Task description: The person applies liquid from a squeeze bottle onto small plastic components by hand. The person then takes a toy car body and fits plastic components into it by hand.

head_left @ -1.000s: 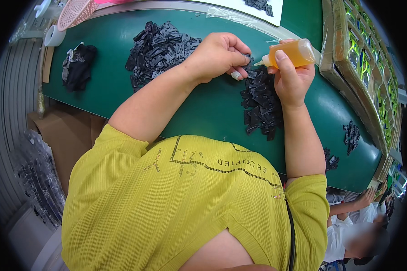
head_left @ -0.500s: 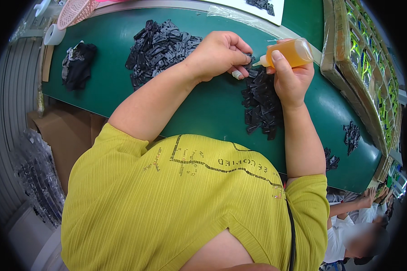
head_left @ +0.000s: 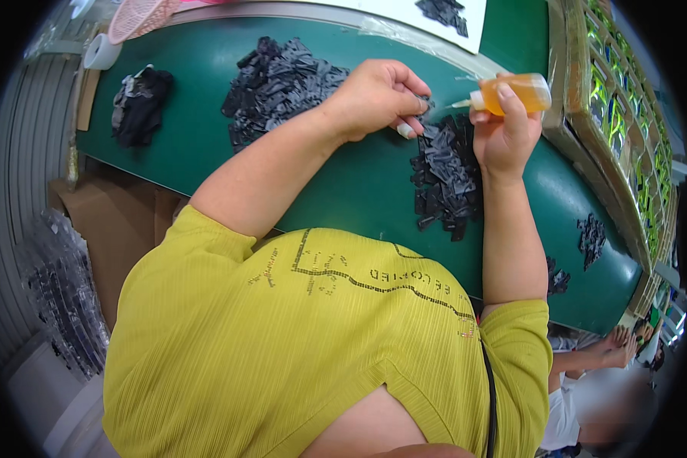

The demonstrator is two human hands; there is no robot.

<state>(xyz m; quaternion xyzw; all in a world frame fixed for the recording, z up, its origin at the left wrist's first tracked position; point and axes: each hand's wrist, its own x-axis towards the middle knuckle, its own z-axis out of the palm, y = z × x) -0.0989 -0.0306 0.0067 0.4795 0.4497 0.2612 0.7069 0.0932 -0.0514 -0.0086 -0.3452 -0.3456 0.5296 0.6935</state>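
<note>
Between the thumb and fingers of my left hand (head_left: pixel 378 99) is a small black plastic part (head_left: pixel 426 102), mostly covered by the fingertips. White tape wraps one finger of that hand. My right hand (head_left: pixel 507 133) is wrapped round a clear squeeze bottle (head_left: pixel 525 93) of amber liquid, lying almost level. Its thin nozzle points left toward the black part, with a gap between them. Just below the hands lies a heap of black plastic parts (head_left: pixel 444 179). A larger pile of similar parts (head_left: pixel 278 88) sits beyond my left forearm.
Dark cloth (head_left: pixel 141 107) and a white roll (head_left: pixel 101 52) lie at the green table's (head_left: pixel 343 191) left end, near a pink basket (head_left: pixel 133 19). Stacked cardboard trays (head_left: pixel 588 114) border the right side. A white board (head_left: pixel 466 11) holds more parts. Another person's hands (head_left: pixel 618 347) show lower right.
My right hand has drawn the bottle to the right, so its nozzle is farther from the black part. My left hand keeps its pinch, nearly in the same place.
</note>
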